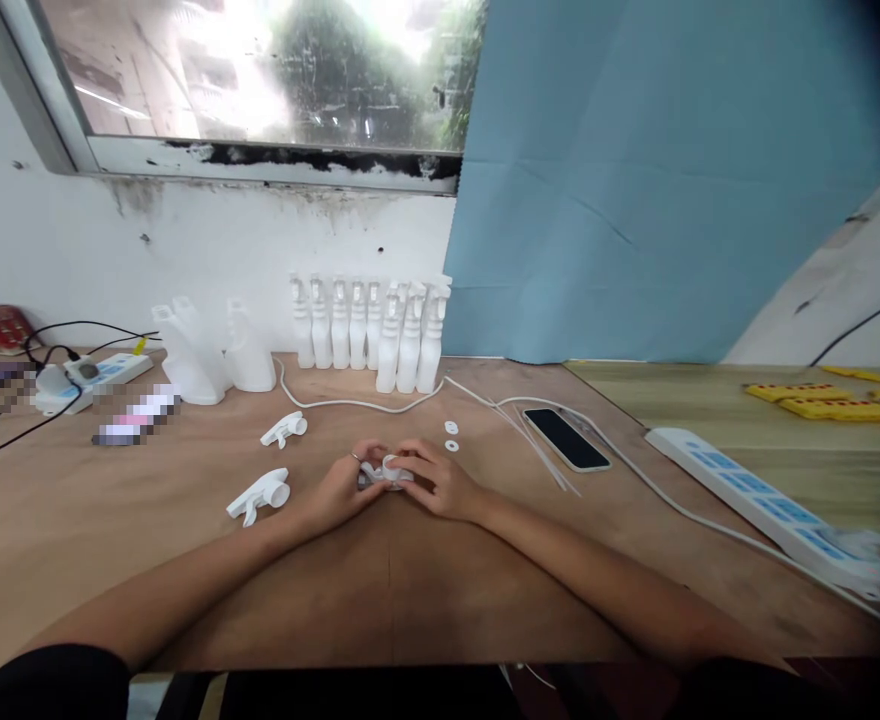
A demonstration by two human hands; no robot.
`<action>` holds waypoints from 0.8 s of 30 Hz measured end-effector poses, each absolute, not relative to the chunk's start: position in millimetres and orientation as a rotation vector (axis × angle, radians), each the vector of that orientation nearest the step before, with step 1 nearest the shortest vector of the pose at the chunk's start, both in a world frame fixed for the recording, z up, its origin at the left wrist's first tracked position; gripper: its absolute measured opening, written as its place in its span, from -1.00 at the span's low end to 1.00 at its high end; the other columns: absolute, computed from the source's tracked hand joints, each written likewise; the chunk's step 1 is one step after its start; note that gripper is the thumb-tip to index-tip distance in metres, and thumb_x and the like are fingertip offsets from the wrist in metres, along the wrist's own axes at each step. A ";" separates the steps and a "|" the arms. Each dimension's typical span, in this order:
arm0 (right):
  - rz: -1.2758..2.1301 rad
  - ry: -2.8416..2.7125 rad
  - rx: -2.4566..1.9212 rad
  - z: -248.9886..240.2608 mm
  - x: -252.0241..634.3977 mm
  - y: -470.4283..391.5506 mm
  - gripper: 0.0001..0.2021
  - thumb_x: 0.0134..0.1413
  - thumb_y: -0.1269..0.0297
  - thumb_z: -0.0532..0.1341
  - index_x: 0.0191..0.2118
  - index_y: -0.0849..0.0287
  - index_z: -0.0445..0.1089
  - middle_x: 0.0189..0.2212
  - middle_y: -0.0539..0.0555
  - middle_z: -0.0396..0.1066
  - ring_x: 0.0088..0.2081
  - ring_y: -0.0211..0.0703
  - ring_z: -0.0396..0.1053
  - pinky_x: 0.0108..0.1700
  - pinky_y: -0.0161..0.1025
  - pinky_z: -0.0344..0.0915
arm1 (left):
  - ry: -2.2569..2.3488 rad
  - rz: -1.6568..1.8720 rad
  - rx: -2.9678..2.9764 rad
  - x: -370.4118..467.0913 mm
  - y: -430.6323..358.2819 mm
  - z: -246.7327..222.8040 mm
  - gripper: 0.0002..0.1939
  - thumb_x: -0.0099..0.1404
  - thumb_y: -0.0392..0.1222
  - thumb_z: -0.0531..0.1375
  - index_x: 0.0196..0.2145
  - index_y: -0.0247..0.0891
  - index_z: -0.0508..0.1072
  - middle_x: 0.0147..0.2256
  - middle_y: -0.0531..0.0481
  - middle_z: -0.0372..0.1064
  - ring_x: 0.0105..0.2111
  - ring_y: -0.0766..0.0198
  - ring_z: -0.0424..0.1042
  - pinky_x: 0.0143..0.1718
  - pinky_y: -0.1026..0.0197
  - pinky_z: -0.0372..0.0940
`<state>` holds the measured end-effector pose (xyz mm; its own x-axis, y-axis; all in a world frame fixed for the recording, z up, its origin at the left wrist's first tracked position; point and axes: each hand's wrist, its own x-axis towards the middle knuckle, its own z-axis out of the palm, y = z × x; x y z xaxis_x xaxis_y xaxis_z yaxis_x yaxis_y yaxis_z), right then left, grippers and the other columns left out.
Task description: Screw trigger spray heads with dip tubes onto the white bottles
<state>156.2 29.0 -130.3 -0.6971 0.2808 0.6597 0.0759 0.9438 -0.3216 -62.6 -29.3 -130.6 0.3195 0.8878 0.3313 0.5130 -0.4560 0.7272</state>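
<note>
Near the middle of the wooden table, my left hand [346, 488] and my right hand [441, 482] meet around a white spray head [389, 472]. The fingers of both hands are closed on it and hide part of it. A ring is on a finger of my left hand. Two more white spray heads, an upper one [285, 430] and a lower one [261, 496], lie left of my left hand. Small white washers [451, 445] lie just beyond my right hand.
White spray bottles [410, 345] stand by the wall, with bottles without spray heads [249, 350] to their left. A phone [567, 438], thin tubes [541, 450] and a power strip [770, 505] lie right. Another power strip [110, 378] is far left.
</note>
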 end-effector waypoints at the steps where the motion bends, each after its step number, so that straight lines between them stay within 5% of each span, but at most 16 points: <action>1: 0.365 -2.324 -0.280 -130.5 156.8 30.0 -0.69 0.21 0.35 0.21 0.07 0.15 0.31 0.01 0.22 0.30 0.03 -0.06 0.33 0.08 -0.06 0.32 | 1.234 0.973 2.120 -63.5 -29.6 -130.2 -0.62 0.32 -0.13 0.19 0.05 -0.20 0.24 -0.09 -0.05 0.47 -0.12 0.18 0.47 -0.08 0.18 0.35; 7: 0.440 -2.426 -0.298 -139.4 157.4 37.3 -0.63 0.14 0.20 0.31 0.02 0.15 0.27 0.02 0.24 0.31 0.05 -0.03 0.33 0.08 -0.04 0.32 | 1.253 0.851 2.307 -65.3 -34.3 -123.5 -0.69 0.36 -0.13 0.14 0.04 -0.19 0.33 -0.04 -0.09 0.45 -0.09 0.12 0.45 -0.04 0.11 0.31; 24: 0.405 -2.431 -0.350 -143.4 157.6 37.6 -0.77 0.24 0.24 0.20 -0.02 0.15 0.35 -0.14 0.17 0.49 -0.11 -0.07 0.44 -0.05 -0.12 0.38 | 1.269 0.733 2.595 -68.4 -30.6 -126.4 -0.81 0.36 -0.22 0.13 -0.08 -0.16 0.42 -0.16 -0.07 0.47 -0.16 0.12 0.45 -0.11 0.16 0.30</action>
